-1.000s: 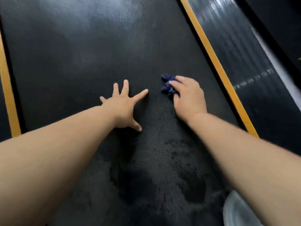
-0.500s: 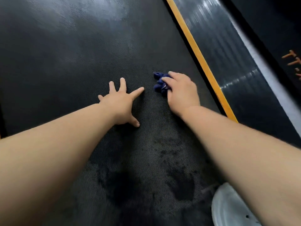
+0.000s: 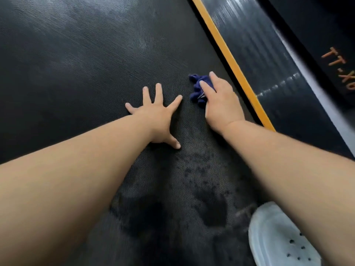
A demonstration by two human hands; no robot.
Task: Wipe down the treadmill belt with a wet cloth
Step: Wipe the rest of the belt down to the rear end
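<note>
While left hand (image 3: 155, 120) braces, cloth (image 3: 199, 89) under right hand (image 3: 221, 104).

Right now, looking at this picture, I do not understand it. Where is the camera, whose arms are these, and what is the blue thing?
The camera sits on a person's head and looks down, so the two bare arms are that person's own. The dark textured surface is a treadmill belt, with an orange stripe along its right edge. The left hand lies flat on the belt with fingers spread, holding nothing. The right hand presses a crumpled dark blue cloth onto the belt. Darker wet patches show nearer the person. The white thing at bottom right is a shoe with holes.
</note>
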